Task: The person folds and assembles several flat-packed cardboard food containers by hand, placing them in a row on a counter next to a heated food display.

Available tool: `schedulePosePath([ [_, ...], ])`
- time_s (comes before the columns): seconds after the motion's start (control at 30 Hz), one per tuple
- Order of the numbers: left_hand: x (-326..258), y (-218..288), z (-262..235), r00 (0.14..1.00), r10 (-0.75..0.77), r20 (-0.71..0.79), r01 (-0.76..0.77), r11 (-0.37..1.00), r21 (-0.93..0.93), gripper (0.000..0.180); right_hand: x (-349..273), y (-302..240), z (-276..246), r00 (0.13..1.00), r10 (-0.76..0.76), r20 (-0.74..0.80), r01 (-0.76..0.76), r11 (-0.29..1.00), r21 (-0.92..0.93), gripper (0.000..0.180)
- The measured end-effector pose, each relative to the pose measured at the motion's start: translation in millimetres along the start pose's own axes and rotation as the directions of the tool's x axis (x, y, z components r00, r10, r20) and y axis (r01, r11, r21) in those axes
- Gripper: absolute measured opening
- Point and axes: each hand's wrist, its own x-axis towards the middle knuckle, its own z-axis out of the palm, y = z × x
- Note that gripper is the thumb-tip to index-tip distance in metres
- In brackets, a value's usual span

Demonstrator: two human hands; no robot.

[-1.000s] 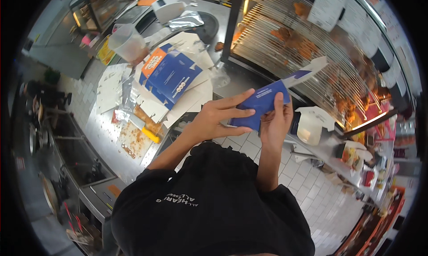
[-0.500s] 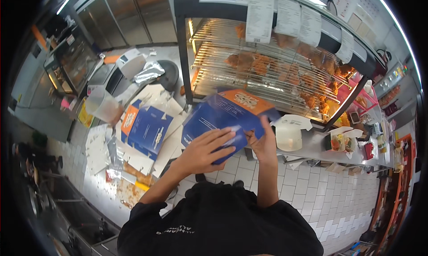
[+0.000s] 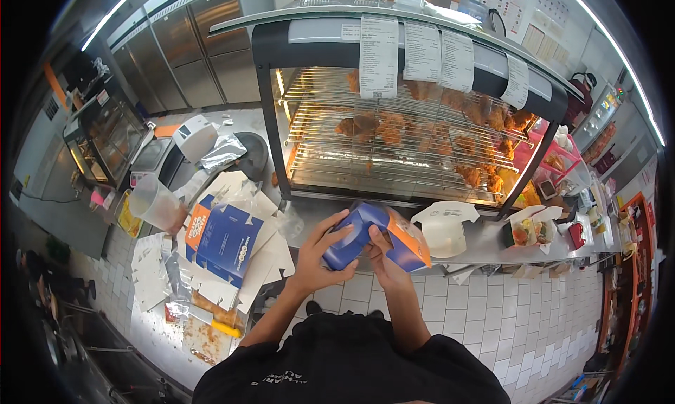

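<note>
Holding the blue-and-orange carton point(image 3: 357, 228) before the warming cabinet point(image 3: 316, 57), you clasp its left end with your left hand point(image 3: 318, 254), its middle with your right hand point(image 3: 385, 262); probably light, crushable, best gripped along folds.

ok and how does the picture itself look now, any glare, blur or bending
Head view: upper-right strip light glares; warm glow inside the display warmer, whose top edge bows; foil glints; blue-and-orange box shows no heavy blur.
</note>
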Motion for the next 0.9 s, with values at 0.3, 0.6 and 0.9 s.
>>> schedulePosePath([
  [0.3, -27.7, -18.2, 8.1, 0.886, -0.453, -0.097, 0.420, 0.873, -0.249, 0.047, 30.4, 94.5, -141.1, 0.865, -0.500, 0.043, 0.466, 0.770, -0.437, 0.042],
  [0.6, -36.9, -19.1, 35.1, 0.748, -0.464, -0.475, 0.361, 0.884, -0.296, 0.040, 36.0, 45.0, -95.9, 0.969, -0.207, -0.132, 0.037, 0.654, -0.756, 0.058],
  [0.9, -38.8, -26.8, -4.5, 0.404, -0.687, -0.604, 0.366, 0.727, -0.582, 0.032, 25.8, 22.6, -89.7, 0.998, -0.025, 0.061, 0.059, 0.743, -0.666, 0.045],
])
